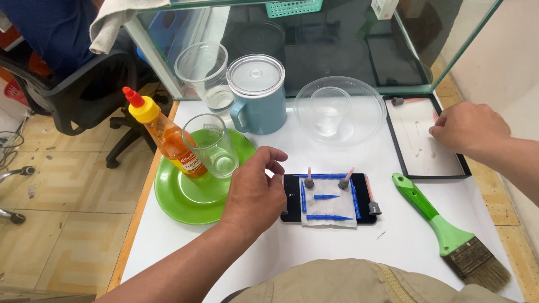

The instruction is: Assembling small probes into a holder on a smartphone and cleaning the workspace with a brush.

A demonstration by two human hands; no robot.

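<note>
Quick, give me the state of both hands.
Left hand: loosely curled, holding nothing, beside the black tray.
Right hand: curled, resting on the white tray; grip cannot be told.

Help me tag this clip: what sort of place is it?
Probably a home or small workshop hobby corner, not a lab: a glass tank behind the white table, an office chair on tiled floor, and a sauce bottle.

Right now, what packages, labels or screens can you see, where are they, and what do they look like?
Sauce bottle: on the green plate, left of the left hand; tilted, orange, yellow cap, red tip, red-and-white label.
White box: top edge, behind the glass tank; partly cut off.
No screens that I can tell.
</note>
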